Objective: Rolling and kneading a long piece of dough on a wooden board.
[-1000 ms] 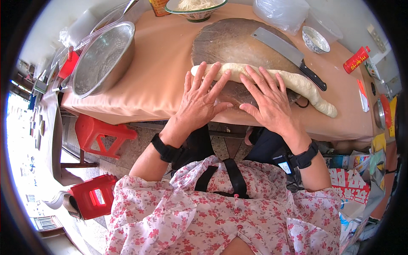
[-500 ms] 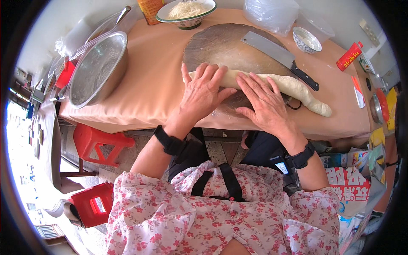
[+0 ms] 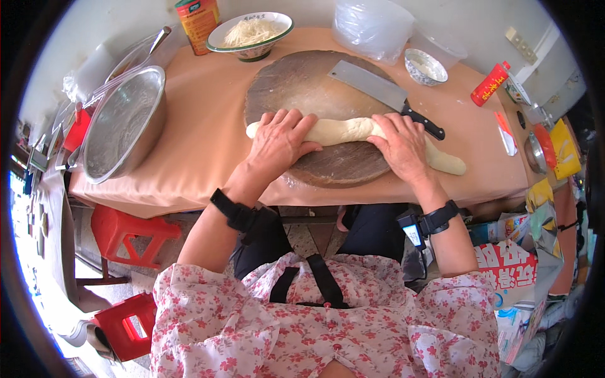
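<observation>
A long pale dough roll (image 3: 343, 130) lies across the round wooden chopping board (image 3: 340, 167), its right end reaching past the board onto the tablecloth. My left hand (image 3: 282, 138) curls over the roll near its left end, fingers on the far side and thumb on the near side. Farther right, my right hand (image 3: 401, 145) wraps round the same roll. Between my hands the dough shows bare and slightly uneven. Behind it on the board rests a cleaver (image 3: 372, 85), its black handle pointing right over the board's edge.
A steel basin (image 3: 126, 123) stands at the left. Along the back are an orange tin (image 3: 198, 26), a bowl of white shreds (image 3: 250, 41), a plastic-wrapped tub (image 3: 370, 28) and a patterned bowl of flour (image 3: 426, 67). A red can (image 3: 490, 84) stands right. Red stools (image 3: 132, 236) sit below left.
My hands have drawn apart and gone from lying flatter on the dough to curling round it, baring more of its middle. The whole view has shifted, with the table appearing lower and farther left.
</observation>
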`<action>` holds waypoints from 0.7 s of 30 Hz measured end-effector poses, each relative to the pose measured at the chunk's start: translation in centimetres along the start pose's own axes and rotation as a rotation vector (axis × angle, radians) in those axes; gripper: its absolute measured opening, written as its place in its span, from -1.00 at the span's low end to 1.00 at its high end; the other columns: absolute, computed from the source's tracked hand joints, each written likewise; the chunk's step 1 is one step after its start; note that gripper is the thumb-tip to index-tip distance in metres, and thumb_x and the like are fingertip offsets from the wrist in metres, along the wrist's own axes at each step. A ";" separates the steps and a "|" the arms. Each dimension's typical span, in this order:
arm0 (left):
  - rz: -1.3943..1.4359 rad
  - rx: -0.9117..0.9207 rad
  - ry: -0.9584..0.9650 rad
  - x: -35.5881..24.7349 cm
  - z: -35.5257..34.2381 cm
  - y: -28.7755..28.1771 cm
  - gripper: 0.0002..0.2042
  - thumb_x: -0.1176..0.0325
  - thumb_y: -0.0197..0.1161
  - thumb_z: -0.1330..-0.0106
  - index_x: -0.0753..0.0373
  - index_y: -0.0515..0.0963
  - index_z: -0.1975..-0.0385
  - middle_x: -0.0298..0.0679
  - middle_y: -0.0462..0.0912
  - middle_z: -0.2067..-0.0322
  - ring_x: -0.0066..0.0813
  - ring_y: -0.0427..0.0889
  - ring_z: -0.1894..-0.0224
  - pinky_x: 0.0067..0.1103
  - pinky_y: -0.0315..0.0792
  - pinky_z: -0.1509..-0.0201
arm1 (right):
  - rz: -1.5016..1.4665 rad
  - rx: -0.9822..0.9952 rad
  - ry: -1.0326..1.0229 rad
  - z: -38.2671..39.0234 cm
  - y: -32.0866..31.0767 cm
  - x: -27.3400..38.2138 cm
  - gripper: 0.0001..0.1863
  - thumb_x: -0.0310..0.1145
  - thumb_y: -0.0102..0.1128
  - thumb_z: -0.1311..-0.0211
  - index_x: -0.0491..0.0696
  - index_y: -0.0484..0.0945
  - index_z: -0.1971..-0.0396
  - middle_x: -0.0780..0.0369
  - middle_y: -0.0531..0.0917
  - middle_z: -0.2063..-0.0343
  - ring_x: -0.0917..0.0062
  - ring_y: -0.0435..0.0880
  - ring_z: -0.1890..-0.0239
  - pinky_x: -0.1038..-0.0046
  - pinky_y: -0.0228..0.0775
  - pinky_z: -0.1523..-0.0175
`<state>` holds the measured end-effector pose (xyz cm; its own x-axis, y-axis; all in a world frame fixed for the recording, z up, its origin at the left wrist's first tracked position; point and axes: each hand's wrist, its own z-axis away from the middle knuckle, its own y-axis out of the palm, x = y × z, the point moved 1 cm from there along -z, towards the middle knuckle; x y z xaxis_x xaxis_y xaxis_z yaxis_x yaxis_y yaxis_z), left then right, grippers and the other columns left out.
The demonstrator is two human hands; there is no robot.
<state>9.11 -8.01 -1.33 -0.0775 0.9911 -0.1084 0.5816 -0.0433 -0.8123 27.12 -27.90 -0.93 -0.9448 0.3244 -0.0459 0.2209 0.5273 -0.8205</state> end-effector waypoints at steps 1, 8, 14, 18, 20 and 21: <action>-0.025 0.012 0.013 0.4 0.2 -0.2 -0.56 -0.02 0.30 -0.15 0.08 0.50 0.06 -0.27 0.53 0.24 -0.24 0.53 0.09 -0.29 0.32 0.01 | -0.006 -0.035 -0.020 -0.1 0.3 0.3 -0.58 -0.03 0.26 -0.18 0.10 0.56 0.02 0.36 0.58 0.19 0.43 0.50 0.13 0.27 0.23 0.04; -0.121 0.023 -0.003 3.9 2.7 -2.7 -0.58 0.09 0.31 -0.16 0.06 0.52 -0.01 -0.26 0.52 0.25 -0.24 0.52 0.12 -0.36 0.39 0.04 | -0.094 0.026 -0.003 -1.3 1.1 4.3 -0.62 -0.01 0.26 -0.17 0.10 0.57 0.09 0.35 0.56 0.25 0.42 0.53 0.14 0.24 0.25 0.08; -0.208 -0.020 -0.152 6.9 5.3 -4.8 -0.54 0.08 0.32 -0.15 0.03 0.52 -0.06 -0.29 0.51 0.27 -0.26 0.53 0.13 -0.36 0.36 0.04 | -0.153 -0.056 -0.101 -4.2 3.3 8.5 -0.65 -0.02 0.25 -0.20 0.06 0.56 0.15 0.30 0.56 0.22 0.38 0.54 0.12 0.15 0.30 0.07; -0.149 0.080 -0.258 5.4 5.5 -5.1 -0.36 0.04 0.32 -0.18 0.10 0.35 -0.27 -0.19 0.46 -0.12 -0.12 0.39 -0.21 -0.25 0.23 -0.24 | -0.206 0.095 -0.088 -4.7 3.0 8.9 -0.58 -0.04 0.22 -0.23 -0.02 0.53 0.06 0.26 0.56 0.15 0.34 0.53 0.04 0.11 0.32 -0.02; -0.117 0.107 -0.195 3.5 4.5 -4.7 -0.30 -0.01 0.31 -0.18 0.11 0.30 -0.31 -0.18 0.38 -0.21 -0.12 0.31 -0.29 -0.19 0.13 -0.32 | -0.255 -0.014 -0.172 -3.7 2.6 7.8 -0.46 -0.03 0.22 -0.22 -0.07 0.47 -0.08 0.21 0.54 0.02 0.31 0.52 -0.03 0.09 0.31 -0.08; -0.086 0.125 -0.148 2.5 4.4 -4.3 -0.24 -0.07 0.30 -0.18 0.11 0.25 -0.35 -0.17 0.30 -0.30 -0.12 0.22 -0.37 -0.13 0.03 -0.39 | -0.271 0.032 -0.178 -3.1 1.9 7.4 -0.35 -0.01 0.22 -0.21 -0.12 0.38 -0.19 0.16 0.50 -0.10 0.28 0.49 -0.10 0.07 0.29 -0.11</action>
<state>2.89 -5.86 -0.60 -0.2461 0.9629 -0.1110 0.4631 0.0162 -0.8862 21.26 -22.01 -1.04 -0.9963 0.0317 0.0799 -0.0494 0.5497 -0.8339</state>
